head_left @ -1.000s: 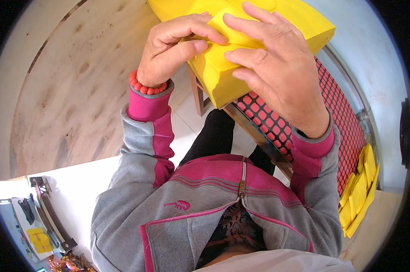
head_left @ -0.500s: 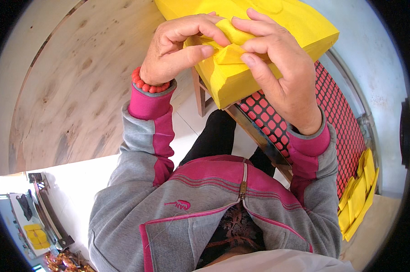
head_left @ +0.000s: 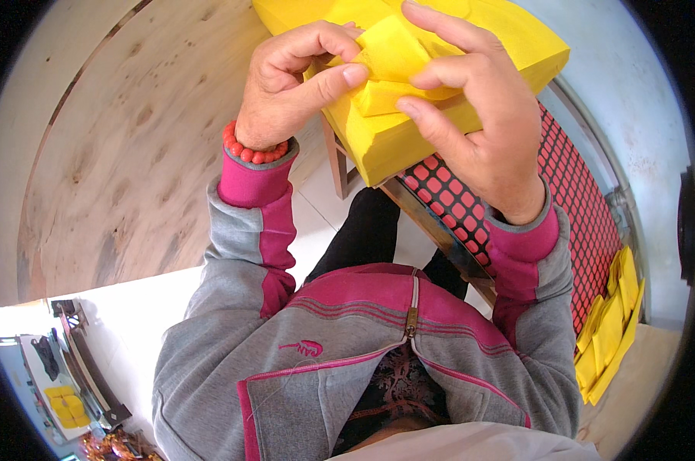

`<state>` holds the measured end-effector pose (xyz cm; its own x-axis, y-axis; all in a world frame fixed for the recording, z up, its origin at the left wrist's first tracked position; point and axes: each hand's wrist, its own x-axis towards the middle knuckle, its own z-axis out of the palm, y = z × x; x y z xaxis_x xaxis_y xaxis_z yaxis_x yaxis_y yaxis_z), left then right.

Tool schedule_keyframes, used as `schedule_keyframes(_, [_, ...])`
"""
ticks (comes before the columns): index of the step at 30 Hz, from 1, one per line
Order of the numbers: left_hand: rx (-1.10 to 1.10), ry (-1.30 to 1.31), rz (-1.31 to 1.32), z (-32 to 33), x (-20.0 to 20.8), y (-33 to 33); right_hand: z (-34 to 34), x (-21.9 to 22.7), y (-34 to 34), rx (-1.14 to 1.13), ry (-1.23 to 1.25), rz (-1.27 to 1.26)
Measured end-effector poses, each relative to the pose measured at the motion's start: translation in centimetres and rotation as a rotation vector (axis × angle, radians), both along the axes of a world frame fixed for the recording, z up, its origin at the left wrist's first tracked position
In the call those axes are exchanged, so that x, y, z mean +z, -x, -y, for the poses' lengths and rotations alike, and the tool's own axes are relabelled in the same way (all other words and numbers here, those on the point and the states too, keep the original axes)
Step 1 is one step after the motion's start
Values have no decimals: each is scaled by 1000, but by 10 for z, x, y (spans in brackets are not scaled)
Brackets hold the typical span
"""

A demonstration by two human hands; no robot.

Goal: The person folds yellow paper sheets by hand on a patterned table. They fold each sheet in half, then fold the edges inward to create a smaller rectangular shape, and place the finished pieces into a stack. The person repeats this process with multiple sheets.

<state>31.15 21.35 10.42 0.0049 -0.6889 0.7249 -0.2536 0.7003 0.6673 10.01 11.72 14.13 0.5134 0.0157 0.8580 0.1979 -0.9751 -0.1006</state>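
A thick stack of yellow paper sheets (head_left: 409, 138) lies on a surface with a red grid mat (head_left: 578, 184). Above it I hold a folded yellow sheet (head_left: 394, 61) between both hands. My left hand (head_left: 294, 77) pinches its left side with thumb and fingers; a red bead bracelet circles that wrist. My right hand (head_left: 478, 115) grips the sheet's right side, fingers spread over the fold and thumb underneath. Both sleeves are grey with pink cuffs.
A large pale wooden board (head_left: 132, 154) fills the left. Several folded yellow papers (head_left: 613, 323) are stacked at the right beside the red mat. A wooden stool leg (head_left: 336, 157) stands below the stack. At lower left is a white floor with small items (head_left: 63, 384).
Both hands have lifted and worked the top yellow sheet from flat on the stack into a folded shape held between the fingers.
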Motion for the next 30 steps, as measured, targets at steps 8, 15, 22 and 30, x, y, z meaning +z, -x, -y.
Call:
schedule_keyframes(8, [67,29,-110,1,-7,-2,0,-6,4,-35,28,-140])
schedule_keyframes(15, [-71,50,-75,1,-5,-5,2,-9,1,26,-48,-95])
schedule_keyframes(22, [9,88,117,2,0,-6,0,-9,1,-1,-53,-86])
schedule_keyframes(30, [112,72,-146,4,-14,-1,-4,2,5,-12,-81,-48])
